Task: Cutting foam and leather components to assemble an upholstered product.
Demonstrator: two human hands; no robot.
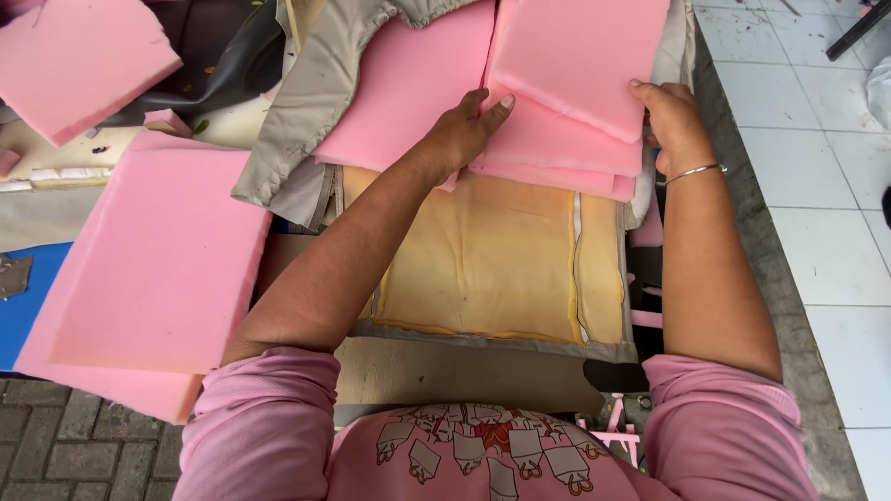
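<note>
My left hand (464, 130) lies flat on the left edge of a stack of pink foam sheets (557, 139), fingers stretched over the foam. My right hand (673, 121) grips the right edge of the same stack, thumb on top; a thin metal bangle circles that wrist. The stack rests on the far end of a yellowish foam seat pad (483, 260) edged in grey fabric. Another pink foam sheet (408, 83) lies just left of the stack, partly under a grey fabric cover (306, 102).
A large thick pink foam slab (158, 269) lies at the left, and another pink piece (74, 56) sits at the top left. Blue board (23, 297) and brick paving show lower left. White floor tiles (817, 186) run along the right.
</note>
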